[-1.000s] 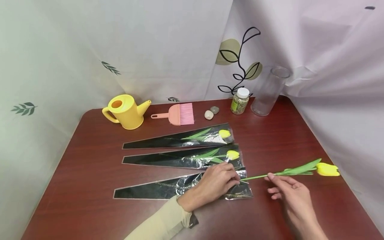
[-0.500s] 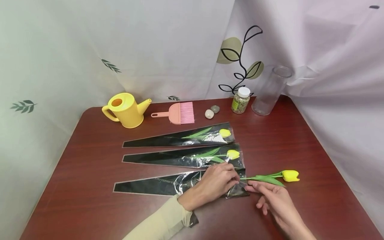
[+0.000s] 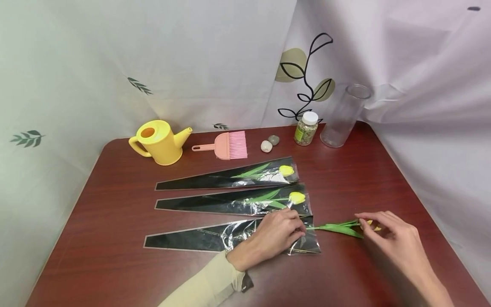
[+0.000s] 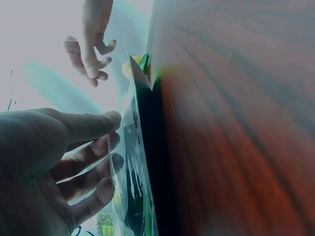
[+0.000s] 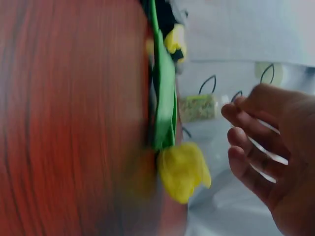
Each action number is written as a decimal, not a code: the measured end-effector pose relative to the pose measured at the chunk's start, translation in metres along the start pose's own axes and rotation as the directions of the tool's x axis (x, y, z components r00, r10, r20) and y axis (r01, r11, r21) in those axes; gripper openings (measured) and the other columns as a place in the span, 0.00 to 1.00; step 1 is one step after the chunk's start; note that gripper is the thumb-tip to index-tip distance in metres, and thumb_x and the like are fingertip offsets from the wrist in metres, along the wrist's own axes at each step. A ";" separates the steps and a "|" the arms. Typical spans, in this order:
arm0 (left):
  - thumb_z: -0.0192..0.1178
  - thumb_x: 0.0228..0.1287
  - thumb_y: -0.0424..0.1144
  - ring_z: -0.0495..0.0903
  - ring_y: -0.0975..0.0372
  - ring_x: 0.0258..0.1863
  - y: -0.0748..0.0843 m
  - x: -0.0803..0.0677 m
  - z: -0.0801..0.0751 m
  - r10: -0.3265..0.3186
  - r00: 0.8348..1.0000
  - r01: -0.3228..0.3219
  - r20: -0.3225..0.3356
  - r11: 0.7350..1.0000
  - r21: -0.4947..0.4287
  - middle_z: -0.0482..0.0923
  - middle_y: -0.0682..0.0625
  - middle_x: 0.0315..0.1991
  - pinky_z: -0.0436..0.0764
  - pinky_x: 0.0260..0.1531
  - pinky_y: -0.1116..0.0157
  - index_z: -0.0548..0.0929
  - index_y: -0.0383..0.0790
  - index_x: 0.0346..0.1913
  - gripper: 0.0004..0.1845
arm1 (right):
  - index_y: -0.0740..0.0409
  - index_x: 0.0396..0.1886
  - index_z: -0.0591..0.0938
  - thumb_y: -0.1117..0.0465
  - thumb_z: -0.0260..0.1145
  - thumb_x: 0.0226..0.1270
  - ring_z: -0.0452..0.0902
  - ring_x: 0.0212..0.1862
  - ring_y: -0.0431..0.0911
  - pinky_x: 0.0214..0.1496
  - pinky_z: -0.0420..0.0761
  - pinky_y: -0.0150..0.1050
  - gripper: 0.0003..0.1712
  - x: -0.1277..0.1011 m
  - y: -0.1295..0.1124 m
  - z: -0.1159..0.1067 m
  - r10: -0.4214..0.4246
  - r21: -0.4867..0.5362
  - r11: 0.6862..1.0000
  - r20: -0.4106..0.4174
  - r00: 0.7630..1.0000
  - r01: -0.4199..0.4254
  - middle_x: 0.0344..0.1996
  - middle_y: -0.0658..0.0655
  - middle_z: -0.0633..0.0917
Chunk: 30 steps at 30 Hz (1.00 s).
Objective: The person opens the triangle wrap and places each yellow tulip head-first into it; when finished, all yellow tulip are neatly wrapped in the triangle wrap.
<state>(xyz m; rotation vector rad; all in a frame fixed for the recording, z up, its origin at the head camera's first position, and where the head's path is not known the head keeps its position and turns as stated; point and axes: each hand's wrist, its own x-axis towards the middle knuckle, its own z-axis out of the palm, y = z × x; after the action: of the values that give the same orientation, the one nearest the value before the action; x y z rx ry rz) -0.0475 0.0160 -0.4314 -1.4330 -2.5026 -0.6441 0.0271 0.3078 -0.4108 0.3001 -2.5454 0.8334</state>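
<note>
My left hand (image 3: 278,232) pinches the clear front film at the wide mouth of the nearest black-backed flower sleeve (image 3: 184,240); the thumb and fingertips at the film (image 4: 127,123) show in the left wrist view. A yellow tulip (image 3: 337,229) lies with its stem entering that mouth, its leaves and bloom outside to the right. Over the bloom, my right hand (image 3: 400,241) hovers with bent fingers and partly hides it in the head view. The right wrist view shows those fingers apart from the yellow bloom (image 5: 182,172), with nothing between them.
Two more sleeves, the middle one (image 3: 207,204) and the far one (image 3: 207,181), each contain a yellow tulip. Along the back stand a yellow watering can (image 3: 163,145), pink brush and dustpan (image 3: 226,146), two stones (image 3: 266,146), a white-capped jar (image 3: 306,130) and a clear vase (image 3: 339,121).
The tulip has moved left, its stem going deeper into the sleeve. My right hand has left the stem near the mouth and shifted right to the bloom. My left hand stays put.
</note>
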 end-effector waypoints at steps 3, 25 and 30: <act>0.67 0.63 0.46 0.71 0.72 0.34 0.000 0.000 0.000 0.002 1.000 -0.002 0.001 1.000 0.004 0.76 0.63 0.33 0.73 0.38 0.77 0.88 0.53 0.36 0.03 | 0.46 0.40 0.89 0.70 0.75 0.46 0.74 0.36 0.33 0.36 0.73 0.20 0.20 0.003 0.013 -0.001 -0.148 -0.014 0.989 0.029 0.989 0.148 0.33 0.42 0.85; 0.67 0.63 0.46 0.72 0.72 0.34 0.000 0.000 -0.001 0.001 1.000 -0.001 -0.001 1.000 0.013 0.77 0.63 0.34 0.74 0.39 0.77 0.88 0.54 0.36 0.03 | 0.43 0.30 0.86 0.35 0.44 0.74 0.71 0.40 0.40 0.51 0.61 0.51 0.30 0.014 0.030 0.009 -0.338 -0.166 0.912 0.211 0.917 0.374 0.31 0.37 0.82; 0.67 0.63 0.46 0.72 0.72 0.34 0.000 0.000 0.000 0.005 1.000 -0.004 -0.007 1.000 0.015 0.77 0.63 0.33 0.74 0.39 0.77 0.88 0.53 0.36 0.03 | 0.46 0.29 0.86 0.36 0.42 0.75 0.73 0.39 0.44 0.51 0.63 0.53 0.32 0.015 0.031 0.010 -0.373 -0.193 0.891 0.208 0.904 0.412 0.29 0.40 0.83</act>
<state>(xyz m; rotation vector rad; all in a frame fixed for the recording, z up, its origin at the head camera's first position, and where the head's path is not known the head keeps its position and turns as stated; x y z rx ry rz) -0.0475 0.0162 -0.4310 -1.4279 -2.4925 -0.6270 0.0004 0.3256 -0.4267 0.8081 -2.5655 0.3633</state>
